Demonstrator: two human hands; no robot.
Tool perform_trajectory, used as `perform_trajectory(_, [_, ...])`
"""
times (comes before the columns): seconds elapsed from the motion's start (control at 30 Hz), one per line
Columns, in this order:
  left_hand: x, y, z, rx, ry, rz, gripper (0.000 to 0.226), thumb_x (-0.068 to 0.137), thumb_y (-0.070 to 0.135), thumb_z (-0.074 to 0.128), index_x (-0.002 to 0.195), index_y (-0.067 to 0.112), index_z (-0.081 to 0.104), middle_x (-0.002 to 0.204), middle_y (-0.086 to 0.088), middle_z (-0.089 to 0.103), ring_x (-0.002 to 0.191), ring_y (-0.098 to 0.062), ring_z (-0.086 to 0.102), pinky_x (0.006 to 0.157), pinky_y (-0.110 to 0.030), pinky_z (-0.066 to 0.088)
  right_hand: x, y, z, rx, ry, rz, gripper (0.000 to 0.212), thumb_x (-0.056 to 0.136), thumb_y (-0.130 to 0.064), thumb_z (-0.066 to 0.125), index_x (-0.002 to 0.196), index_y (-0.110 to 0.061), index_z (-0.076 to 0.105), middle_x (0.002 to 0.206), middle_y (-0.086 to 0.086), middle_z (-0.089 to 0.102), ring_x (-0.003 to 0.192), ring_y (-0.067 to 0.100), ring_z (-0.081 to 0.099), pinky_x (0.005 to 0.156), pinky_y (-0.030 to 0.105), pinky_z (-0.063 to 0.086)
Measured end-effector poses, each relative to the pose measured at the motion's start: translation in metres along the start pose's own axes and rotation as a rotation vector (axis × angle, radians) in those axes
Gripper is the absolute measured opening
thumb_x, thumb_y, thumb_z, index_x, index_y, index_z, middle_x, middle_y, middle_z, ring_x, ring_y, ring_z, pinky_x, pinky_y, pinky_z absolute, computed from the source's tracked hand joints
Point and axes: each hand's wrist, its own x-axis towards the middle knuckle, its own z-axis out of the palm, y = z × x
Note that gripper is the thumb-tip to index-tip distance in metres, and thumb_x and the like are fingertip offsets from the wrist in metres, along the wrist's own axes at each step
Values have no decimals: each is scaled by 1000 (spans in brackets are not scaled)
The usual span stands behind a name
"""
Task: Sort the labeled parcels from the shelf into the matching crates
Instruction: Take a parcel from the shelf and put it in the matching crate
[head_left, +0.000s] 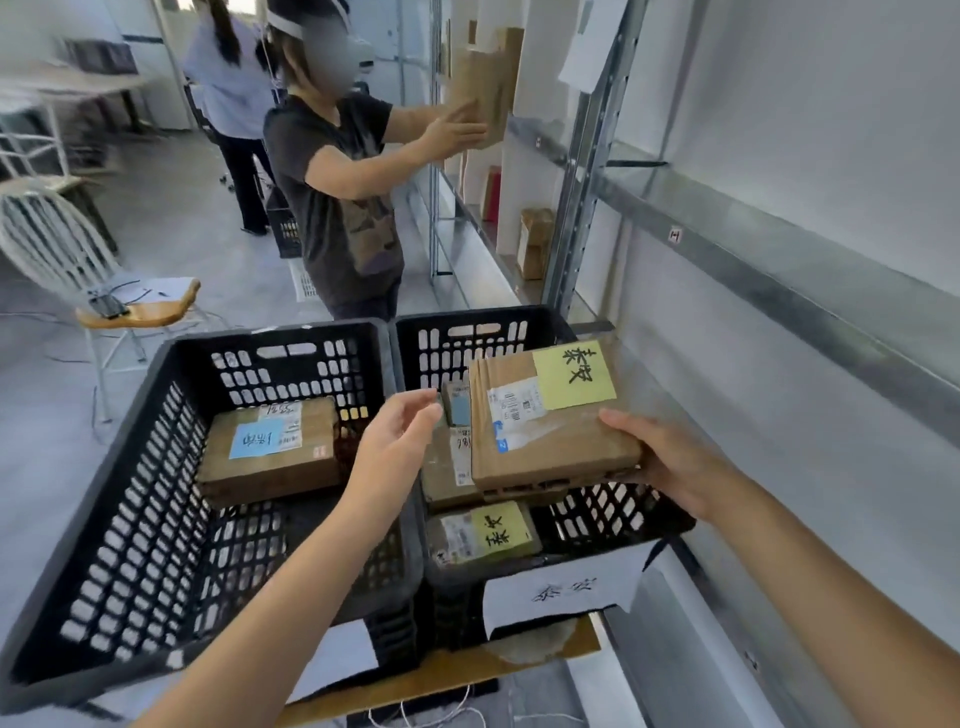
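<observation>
Beside the grey metal shelf rack (779, 249), two black slotted plastic crates, left crate (156, 467) and right crate (467, 338), sit touching on a wooden board (447, 670) over pale grey floor (234, 244). Over the right one the right hand (670, 467) grips a flat brown yellow-labelled cardboard parcel (550, 436); the left hand (395, 441) hovers slack-fingered above the shared rims. Open floor runs left to a white chair (57, 244).

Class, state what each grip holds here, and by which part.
Right grip holds the yellow-labelled parcel by its near right corner; left grip holds nothing.
</observation>
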Motion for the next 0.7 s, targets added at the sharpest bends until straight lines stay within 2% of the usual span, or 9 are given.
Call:
perform_trajectory(0.07, [13, -6, 14, 30, 5, -25, 29, 100, 33, 52, 128, 28, 59, 119, 20, 60, 110, 4, 56, 81, -15, 41, 19, 11, -15, -33, -58, 99, 56, 78, -45, 76, 126, -18, 66, 126, 14, 67, 119, 32, 60, 99, 51, 52])
perform_trajectory(0.17, [32, -15, 36, 53, 22, -65, 29, 101, 32, 52, 128, 26, 59, 119, 19, 60, 111, 3, 55, 88, -19, 43, 42, 31, -33, -48, -186, 276, 58, 76, -38, 80, 129, -18, 65, 128, 16, 66, 122, 35, 58, 103, 56, 47])
perform_trajectory(0.23, [45, -22, 50, 60, 30, -84, 28, 101, 31, 52, 127, 25, 60, 119, 16, 62, 109, 4, 55, 88, -19, 43, 55, 43, -40, -91, -239, 367, 53, 81, -33, 76, 129, -16, 63, 127, 16, 66, 120, 36, 59, 103, 57, 45])
perform_trajectory(0.33, [63, -32, 66, 98, 46, -97, 29, 100, 30, 52, 127, 23, 61, 121, 13, 62, 113, -2, 57, 84, -17, 42, 70, 54, -47, -149, -272, 485, 42, 89, -23, 69, 129, -15, 62, 125, 16, 65, 115, 37, 60, 95, 58, 49])
perform_trajectory(0.4, [74, -40, 76, 115, 63, -109, 29, 100, 30, 53, 127, 22, 61, 123, 11, 62, 114, -5, 57, 87, -20, 42, 79, 59, -50, -174, -283, 555, 36, 92, -15, 65, 128, -14, 61, 119, 14, 70, 114, 36, 62, 94, 58, 51])
perform_trajectory(0.53, [90, -58, 96, 157, 36, -143, 31, 100, 30, 54, 129, 20, 60, 126, 6, 63, 117, -11, 58, 99, -30, 45, 86, 73, -46, -202, -328, 629, 32, 92, -2, 62, 122, -13, 66, 112, 8, 75, 115, 31, 62, 104, 53, 46])
perform_trajectory(0.63, [95, -77, 107, 324, -31, -211, 39, 100, 31, 54, 136, 17, 53, 130, 2, 59, 114, -10, 54, 90, -26, 41, 86, 76, -42, -182, -342, 678, 27, 92, 1, 61, 112, -16, 66, 108, 9, 75, 110, 33, 62, 94, 51, 47])
perform_trajectory(0.7, [95, -88, 109, 427, -66, -311, 41, 99, 31, 52, 137, 15, 50, 118, 3, 61, 97, -9, 55, 77, -25, 44, 88, 76, -41, -208, -326, 698, 26, 93, -1, 59, 112, -16, 67, 112, 10, 71, 113, 34, 58, 104, 55, 39])
